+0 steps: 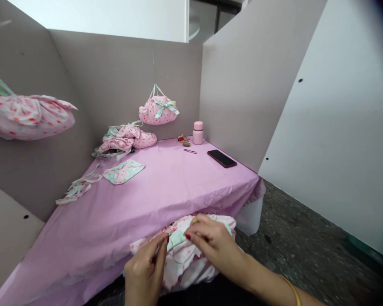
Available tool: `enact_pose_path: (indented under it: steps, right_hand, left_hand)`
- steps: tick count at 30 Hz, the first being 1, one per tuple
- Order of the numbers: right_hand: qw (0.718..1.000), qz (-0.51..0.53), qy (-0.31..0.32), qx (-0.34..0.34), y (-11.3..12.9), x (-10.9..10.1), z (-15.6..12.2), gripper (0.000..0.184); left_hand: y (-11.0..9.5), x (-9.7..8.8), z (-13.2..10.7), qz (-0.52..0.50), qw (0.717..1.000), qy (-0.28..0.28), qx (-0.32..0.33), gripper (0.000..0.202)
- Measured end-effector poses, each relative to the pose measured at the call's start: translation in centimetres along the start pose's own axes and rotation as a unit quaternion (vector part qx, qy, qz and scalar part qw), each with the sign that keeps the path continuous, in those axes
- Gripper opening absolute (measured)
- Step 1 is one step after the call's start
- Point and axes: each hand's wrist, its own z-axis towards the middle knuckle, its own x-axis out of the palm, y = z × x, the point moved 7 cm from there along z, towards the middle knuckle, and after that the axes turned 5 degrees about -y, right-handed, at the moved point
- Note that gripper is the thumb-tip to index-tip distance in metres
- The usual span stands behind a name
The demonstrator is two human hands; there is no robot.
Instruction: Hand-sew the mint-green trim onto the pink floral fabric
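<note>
White cloth with pink and red dots [175,278] lies bunched at the table's near edge, over my lap. A pale green printed strip [176,240] crosses it between my two hands. My left hand [148,263] is closed, thumb and forefinger pinching the cloth at the strip's left end. My right hand [212,242] pinches at the strip's right end; whether a needle is between its fingertips I cannot make out. A dark thread [182,262] hangs in a loose loop below the strip, between the hands.
A pink-covered table [166,182] holds a folded cloth piece [124,171], ribbons [79,187], a cloth heap [124,139], thread spools [186,144], small snips [190,151], a pink bottle [198,133] and a phone [221,158]. Dotted pouches [158,111] hang above. Grey panels [242,85] enclose the table.
</note>
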Motion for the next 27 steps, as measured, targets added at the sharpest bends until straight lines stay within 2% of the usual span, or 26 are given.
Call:
enact_pose_path:
  steps: [1,3,7,11,13,15,18,22,27]
  right_hand:
    - [0.999,0.000,-0.038,0.020,-0.4,-0.6,0.3,0.022]
    - [0.997,0.016,-0.067,0.039,-0.8,-1.1,1.1,0.017]
    - [0.995,0.069,-0.061,0.049,-1.1,-0.1,2.4,0.014]
    - [0.986,0.148,-0.017,0.068,-1.6,1.9,2.7,0.009]
    - [0.984,0.171,-0.033,0.048,-1.3,2.0,2.7,0.011]
    - [0.976,0.198,-0.084,0.024,-0.9,1.2,2.8,0.016]
    - [0.934,0.322,-0.143,0.066,-1.6,0.1,3.2,0.019]
    - [0.843,0.498,-0.115,0.166,-2.9,-0.7,4.6,0.023]
    - [0.795,0.547,-0.190,0.180,-3.1,-5.6,5.9,0.028]
  left_hand:
    - [-0.1,0.0,0.0,-0.002,1.000,0.000,0.006,0.019]
    - [-0.4,0.0,0.0,-0.004,1.000,-0.005,0.023,0.018]
    - [-1.0,0.1,-0.2,0.006,0.997,-0.007,0.071,0.018]
    - [-1.7,0.4,-0.2,0.022,0.993,0.003,0.117,0.017]
    - [-1.8,0.4,-0.2,0.028,0.991,0.003,0.129,0.017]
    - [-1.8,0.4,-0.2,0.032,0.991,-0.003,0.126,0.017]
    - [-1.3,0.5,-0.3,0.046,0.994,-0.002,0.101,0.017]
    - [-0.7,0.7,-0.6,0.076,0.993,0.000,0.089,0.023]
    - [0.2,0.8,-0.7,0.109,0.992,0.008,0.060,0.025]
